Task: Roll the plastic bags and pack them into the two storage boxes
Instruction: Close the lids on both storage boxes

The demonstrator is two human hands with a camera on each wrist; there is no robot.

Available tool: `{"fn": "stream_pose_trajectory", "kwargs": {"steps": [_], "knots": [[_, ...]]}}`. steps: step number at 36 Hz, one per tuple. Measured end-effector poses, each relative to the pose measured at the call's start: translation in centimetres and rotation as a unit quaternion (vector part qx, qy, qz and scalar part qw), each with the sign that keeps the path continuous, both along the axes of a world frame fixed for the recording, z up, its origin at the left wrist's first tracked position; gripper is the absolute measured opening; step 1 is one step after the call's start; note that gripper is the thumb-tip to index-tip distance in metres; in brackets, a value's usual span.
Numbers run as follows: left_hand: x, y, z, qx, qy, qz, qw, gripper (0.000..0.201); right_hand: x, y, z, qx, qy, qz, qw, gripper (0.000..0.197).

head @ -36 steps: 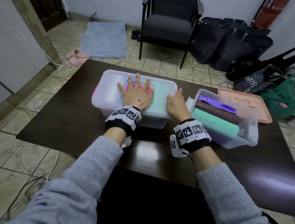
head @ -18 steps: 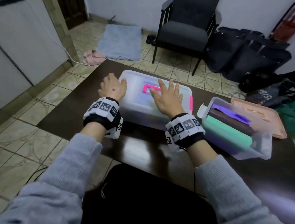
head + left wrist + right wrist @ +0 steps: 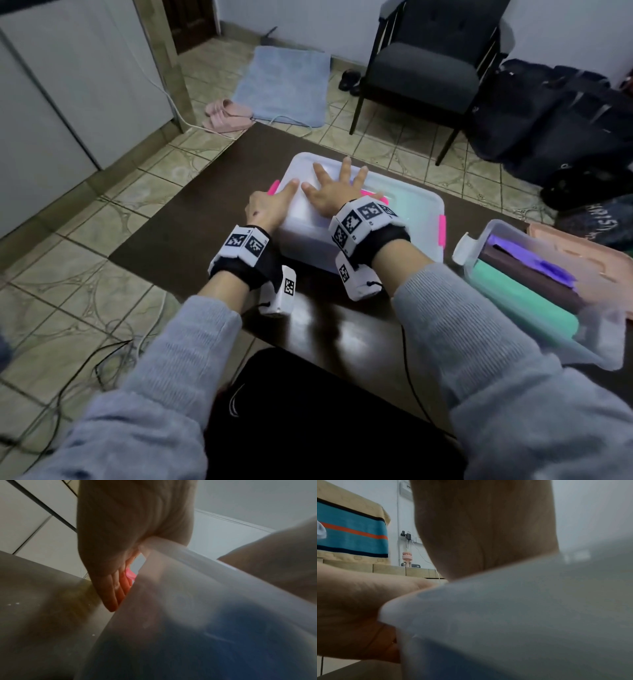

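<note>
A translucent storage box (image 3: 411,205) with its lid on sits mid-table. My right hand (image 3: 337,195) lies flat on the lid's left half, fingers spread; in the right wrist view its palm (image 3: 484,527) presses the lid (image 3: 522,601). My left hand (image 3: 270,209) is at the box's left end, thumb on the lid rim. Its straight fingers (image 3: 113,588) point down the side wall against the pink latch (image 3: 130,574). A second box (image 3: 469,240) stands open at the right. It holds a teal roll (image 3: 524,305), a brown roll (image 3: 527,274) and a purple bag (image 3: 534,257).
A peach lid (image 3: 582,253) lies behind the open box. Another pink latch (image 3: 442,231) is on the shut box's right end. Beyond the table stand a black chair (image 3: 424,65) and black bags (image 3: 548,113). Cables (image 3: 113,353) trail on the floor at left.
My left hand left the lid top and went to the box's left end at the latch. My right hand came off the right end and now lies flat on the lid.
</note>
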State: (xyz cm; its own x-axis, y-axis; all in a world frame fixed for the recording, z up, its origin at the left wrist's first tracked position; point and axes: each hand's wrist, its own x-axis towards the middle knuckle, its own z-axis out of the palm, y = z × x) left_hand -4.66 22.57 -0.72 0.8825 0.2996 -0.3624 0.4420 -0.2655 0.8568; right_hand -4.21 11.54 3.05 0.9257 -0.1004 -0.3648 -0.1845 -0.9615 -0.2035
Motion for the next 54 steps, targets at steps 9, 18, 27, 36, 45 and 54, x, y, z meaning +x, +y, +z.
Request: {"fn": "stream_pose_trajectory", "kwargs": {"steps": [9,18,27,36,45,54], "knots": [[-0.5,0.0,0.1,0.031,-0.059,0.003,0.998,0.067,-0.1,0.3,-0.5,0.007,0.012,-0.015,1.0,0.057],[-0.7,-0.2,0.4,0.057,-0.121,0.015,0.991,0.045,-0.5,0.2,-0.7,0.015,0.004,-0.02,1.0,0.056],[-1.1,-0.6,0.9,0.07,-0.16,0.012,0.985,0.04,-0.5,0.1,-0.8,0.014,-0.005,-0.017,1.0,0.057],[-1.1,-0.7,1.4,0.138,-0.15,-0.06,0.977,0.035,-0.2,-0.1,-1.1,0.037,-0.012,-0.021,0.999,0.062],[-1.0,-1.1,2.1,0.202,-0.12,-0.129,0.963,0.041,-3.2,-4.3,-1.2,0.076,-0.067,0.066,0.993,0.057],[-1.8,-4.5,2.7,0.389,-0.162,-0.198,0.885,0.046,-9.4,-10.4,-1.8,0.086,-0.144,0.095,0.981,0.047]]}}
